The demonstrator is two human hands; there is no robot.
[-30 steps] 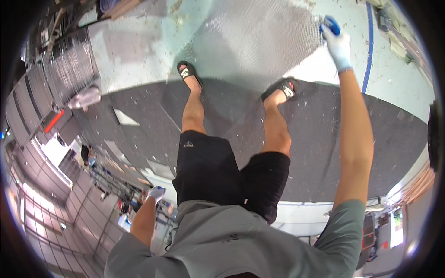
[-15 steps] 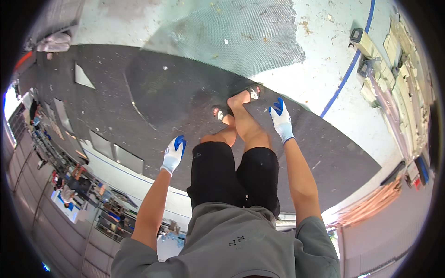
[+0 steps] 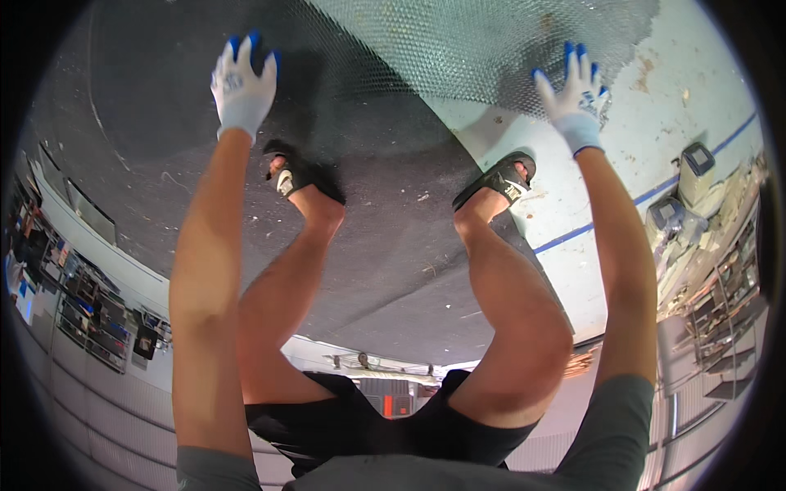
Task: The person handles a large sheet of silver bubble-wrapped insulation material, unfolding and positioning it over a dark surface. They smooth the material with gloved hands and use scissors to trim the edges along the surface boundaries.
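A see-through sheet with a fine bubbled or mesh-like pattern (image 3: 458,49) lies at the far side, partly over a dark grey mat (image 3: 385,229) and partly over the pale floor. My right hand (image 3: 577,102), in a white glove with blue fingertips, is by the sheet's near right edge, fingers spread. Whether it touches the sheet I cannot tell. Over the mat, left of the sheet, my left hand (image 3: 244,88) wears a matching glove, its fingers apart and nothing in them. Both arms reach forward, outside my bent knees.
My feet, in black slides (image 3: 499,182), stand wide apart near the sheet. A blue line (image 3: 565,237) runs across the pale floor (image 3: 639,155) at the right. Beyond it lie long pale pieces (image 3: 696,245) and a rack (image 3: 729,311). Shelves with assorted items (image 3: 98,311) line the left.
I have bent down, feet now apart and knees spread. Both hands have moved forward and outward, and their fingers have spread. The sheet appears closer.
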